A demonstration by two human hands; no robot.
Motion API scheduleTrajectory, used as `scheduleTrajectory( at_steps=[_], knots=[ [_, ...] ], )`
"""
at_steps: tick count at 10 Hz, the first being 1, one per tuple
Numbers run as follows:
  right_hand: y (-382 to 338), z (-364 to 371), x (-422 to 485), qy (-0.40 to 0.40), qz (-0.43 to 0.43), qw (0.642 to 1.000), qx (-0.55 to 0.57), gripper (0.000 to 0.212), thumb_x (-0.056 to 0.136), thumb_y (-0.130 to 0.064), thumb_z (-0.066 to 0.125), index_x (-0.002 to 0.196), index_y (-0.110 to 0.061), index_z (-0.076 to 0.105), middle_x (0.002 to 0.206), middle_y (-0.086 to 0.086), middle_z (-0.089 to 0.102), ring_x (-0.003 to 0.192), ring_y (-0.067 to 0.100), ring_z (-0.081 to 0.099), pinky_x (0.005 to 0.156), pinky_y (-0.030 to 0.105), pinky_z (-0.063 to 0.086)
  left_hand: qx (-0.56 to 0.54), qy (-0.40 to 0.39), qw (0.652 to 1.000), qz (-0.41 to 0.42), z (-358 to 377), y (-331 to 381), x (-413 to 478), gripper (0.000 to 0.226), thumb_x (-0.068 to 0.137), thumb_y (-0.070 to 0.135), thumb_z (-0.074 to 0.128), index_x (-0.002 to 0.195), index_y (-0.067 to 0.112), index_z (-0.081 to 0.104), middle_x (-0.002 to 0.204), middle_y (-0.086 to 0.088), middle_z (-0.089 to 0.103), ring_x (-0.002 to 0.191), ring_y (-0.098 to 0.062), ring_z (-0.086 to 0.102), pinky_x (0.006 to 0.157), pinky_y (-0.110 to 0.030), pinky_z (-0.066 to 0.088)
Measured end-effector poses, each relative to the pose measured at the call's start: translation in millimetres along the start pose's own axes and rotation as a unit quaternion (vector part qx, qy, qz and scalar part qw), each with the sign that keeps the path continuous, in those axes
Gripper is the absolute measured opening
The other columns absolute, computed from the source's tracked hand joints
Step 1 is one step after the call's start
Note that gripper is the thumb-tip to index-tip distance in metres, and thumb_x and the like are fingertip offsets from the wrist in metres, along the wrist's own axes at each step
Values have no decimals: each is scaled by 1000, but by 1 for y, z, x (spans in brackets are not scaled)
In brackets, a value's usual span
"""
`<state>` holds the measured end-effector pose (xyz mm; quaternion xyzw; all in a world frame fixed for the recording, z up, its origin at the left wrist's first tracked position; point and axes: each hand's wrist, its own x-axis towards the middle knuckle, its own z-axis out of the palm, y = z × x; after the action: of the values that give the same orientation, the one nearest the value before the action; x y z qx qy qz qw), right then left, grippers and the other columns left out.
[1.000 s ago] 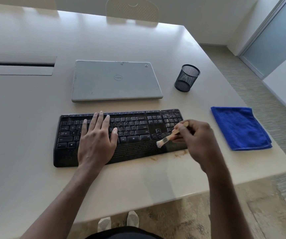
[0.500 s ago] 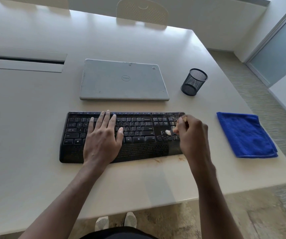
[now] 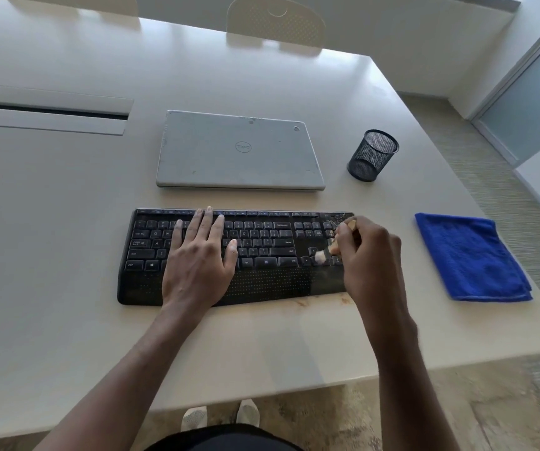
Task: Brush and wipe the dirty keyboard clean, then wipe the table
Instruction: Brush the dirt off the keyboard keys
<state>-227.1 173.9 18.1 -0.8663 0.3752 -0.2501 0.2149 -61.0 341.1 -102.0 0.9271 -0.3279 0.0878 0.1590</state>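
Head view, 1 frame.

1. Keyboard [image 3: 268, 281]: black, flat on table [image 3: 50, 255], approx. centre, long side parallel to near edge. Pale specks [image 3: 337, 218] sat on its far-R corner.
2. L hand [image 3: 197, 258]: palm down across L-centre keys and palm rest, fingers straight, slightly spread. Gripped nothing.
3. R hand [image 3: 369, 258]: over keyboard's R end, fingers curled round brush [image 3: 332, 244], pinching its wooden handle.
4. Brush: tilted, handle end up toward far R. Pale bristles were down on keys by arrow cluster, just L of numpad.
5. Cloth [image 3: 472, 258]: blue, folded, flat on table, well R of keyboard and apart from it, near table's R edge.
6. Laptop [image 3: 239, 151]: grey, lid closed, just beyond keyboard, not touching.
7. Cup [image 3: 372, 156]: black mesh, upright, R of laptop.
8. Smears [image 3: 343, 299]: brownish, on table along keyboard's near-R edge.
9. Chair [image 3: 275, 21]: pale back at table's far side.
10. 2 feet [image 3: 220, 416]: pale footwear, on floor below near edge.
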Motion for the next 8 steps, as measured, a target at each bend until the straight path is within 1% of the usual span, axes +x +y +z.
scheduleTrajectory(
  at_steps=[1, 2, 3, 4, 5, 6, 7, 8],
  knots=[
    [-4, 7, 4, 6, -17, 1000, 13, 24, 106, -19, 54, 88, -9, 67, 78, 3, 71, 64, 11, 63, 61, 19, 46, 1, -1, 1000, 1, -1, 0, 0, 68, 104, 52, 29, 157, 14, 45, 167, -10, 37, 158, -23, 28, 130, -50, 17],
    [-1, 13, 1, -31, -10, 999, 3, 26, 105, -22, 53, 86, -10, 66, 76, 2, 71, 68, 17, 66, 68, 35, 56, -2, 0, 1000, 1, 0, 0, -1, 68, 103, 52, 30, 157, 14, 46, 167, -11, 37, 158, -23, 29, 130, -50, 17],
    [-1, 8, -2, -49, 3, 999, 2, 29, 105, -22, 53, 81, -10, 63, 72, 1, 69, 64, 8, 65, 63, 25, 54, -1, 2, 1000, 0, 0, 0, 0, 67, 103, 52, 31, 157, 14, 46, 166, -11, 37, 158, -23, 29, 130, -50, 18],
    [-12, 6, -3, -35, -7, 999, 16, 27, 107, -19, 53, 83, -10, 63, 73, -2, 69, 62, -13, 62, 56, 3, 41, -2, 2, 1000, 0, 0, -1, 0, 67, 103, 52, 31, 157, 13, 46, 166, -11, 38, 158, -24, 29, 130, -50, 18],
    [-12, 14, -2, -35, -17, 999, 15, 25, 106, -19, 53, 86, -10, 66, 76, 0, 70, 63, -2, 65, 62, 13, 50, -2, 0, 1000, 2, 0, 0, 0, 68, 103, 52, 31, 157, 13, 46, 166, -11, 38, 158, -24, 29, 130, -50, 18],
    [-10, 13, -2, -57, -7, 998, -5, 26, 106, -21, 52, 86, -10, 65, 74, 1, 68, 68, 12, 67, 66, 33, 55, -1, 2, 1000, 1, 0, 0, -1, 68, 103, 52, 31, 156, 13, 47, 166, -11, 38, 158, -24, 29, 130, -50, 18],
    [-14, 7, 0, -57, 3, 998, -6, 27, 107, -22, 51, 85, -11, 63, 69, -5, 64, 65, -5, 65, 54, 11, 44, -5, 6, 1000, 3, 0, 0, 0, 67, 103, 51, 32, 156, 13, 47, 166, -12, 39, 157, -24, 30, 130, -50, 18],
    [-16, 10, 2, -52, 5, 999, 9, 26, 108, -19, 50, 89, -8, 65, 75, -4, 64, 62, -14, 61, 54, 6, 43, -1, 5, 1000, 4, 0, -1, -1, 67, 103, 51, 32, 156, 13, 47, 166, -12, 38, 157, -24, 30, 130, -50, 18]
  ],
)
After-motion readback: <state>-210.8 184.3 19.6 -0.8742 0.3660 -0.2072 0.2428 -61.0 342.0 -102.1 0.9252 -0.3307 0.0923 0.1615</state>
